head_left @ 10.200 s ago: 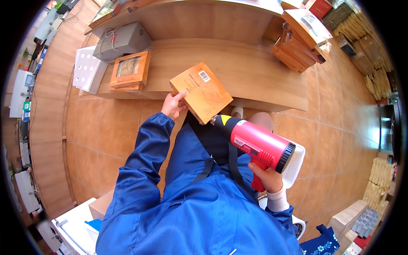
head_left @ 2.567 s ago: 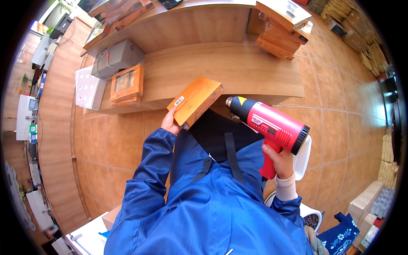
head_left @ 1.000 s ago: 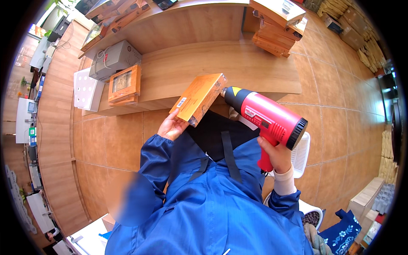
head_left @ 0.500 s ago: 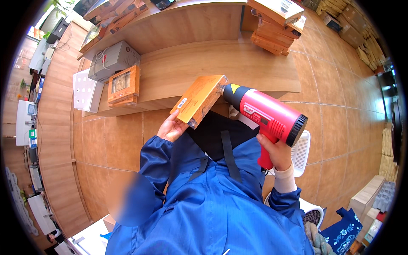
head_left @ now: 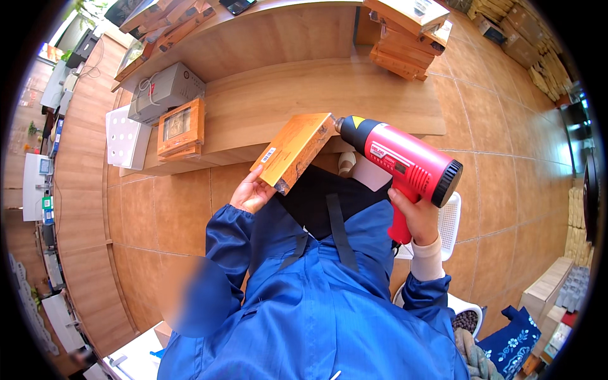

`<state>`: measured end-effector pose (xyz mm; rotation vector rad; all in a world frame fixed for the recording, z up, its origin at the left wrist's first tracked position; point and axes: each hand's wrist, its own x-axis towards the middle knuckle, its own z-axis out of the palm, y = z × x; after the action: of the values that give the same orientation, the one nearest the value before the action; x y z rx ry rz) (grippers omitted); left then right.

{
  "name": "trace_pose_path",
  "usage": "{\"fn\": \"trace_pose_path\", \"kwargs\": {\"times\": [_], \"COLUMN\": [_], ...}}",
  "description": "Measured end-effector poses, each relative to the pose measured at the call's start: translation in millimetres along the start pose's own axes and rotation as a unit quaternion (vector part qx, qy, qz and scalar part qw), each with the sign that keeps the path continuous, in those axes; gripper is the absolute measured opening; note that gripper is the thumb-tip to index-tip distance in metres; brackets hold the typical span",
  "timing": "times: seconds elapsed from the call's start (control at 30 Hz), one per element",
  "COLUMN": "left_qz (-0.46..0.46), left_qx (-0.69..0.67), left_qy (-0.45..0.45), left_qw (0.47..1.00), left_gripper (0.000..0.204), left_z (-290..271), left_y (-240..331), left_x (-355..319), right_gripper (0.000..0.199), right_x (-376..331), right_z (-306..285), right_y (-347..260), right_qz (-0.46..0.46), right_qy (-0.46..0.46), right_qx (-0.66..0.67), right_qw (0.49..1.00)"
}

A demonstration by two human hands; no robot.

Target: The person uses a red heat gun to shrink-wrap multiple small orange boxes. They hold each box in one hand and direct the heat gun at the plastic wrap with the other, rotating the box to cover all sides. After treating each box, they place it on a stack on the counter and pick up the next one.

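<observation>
My left hand (head_left: 252, 192) grips the near left corner of a flat orange box (head_left: 294, 147), its fingers underneath and thumb on top. The box is tilted, with a white barcode label on its upper face and a darker patterned side. In my right hand (head_left: 415, 217) is a red heat gun (head_left: 405, 162) with a black front and rear cap, held by its handle. Its metal nozzle points left at the far right corner of the box, very close to it; whether they touch I cannot tell.
A wooden bench (head_left: 272, 95) stands ahead, bearing a framed orange box (head_left: 182, 130), a grey carton (head_left: 167, 92) and a stack of orange boxes (head_left: 403, 54). A white foam box (head_left: 126, 137) is at its left end. A white basket (head_left: 448, 227) stands right of my legs.
The heat gun has shifted slightly right and its nozzle has drawn back a little from the box corner. The box has turned slightly, showing more of its patterned side.
</observation>
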<state>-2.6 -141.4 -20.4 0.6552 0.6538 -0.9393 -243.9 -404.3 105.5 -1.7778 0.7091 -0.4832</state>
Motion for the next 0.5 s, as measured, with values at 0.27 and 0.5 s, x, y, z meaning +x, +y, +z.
{"fn": "trace_pose_path", "kwargs": {"times": [0.27, 0.5], "left_qz": [-0.001, -0.004], "left_qx": [0.019, 0.019], "left_qy": [-0.013, -0.016], "left_qw": [1.0, 1.0], "left_gripper": [0.033, 0.032], "left_z": [0.9, 0.2], "left_y": [-0.1, 0.0], "left_x": [-1.4, 0.3], "right_gripper": [0.041, 0.041], "right_x": [5.8, 8.3], "right_z": [-2.1, -2.6], "right_y": [0.9, -4.1], "right_qz": [0.017, 0.019], "right_qy": [-0.007, -0.004], "right_qx": [0.004, 0.008], "right_qw": [1.0, 1.0]}}
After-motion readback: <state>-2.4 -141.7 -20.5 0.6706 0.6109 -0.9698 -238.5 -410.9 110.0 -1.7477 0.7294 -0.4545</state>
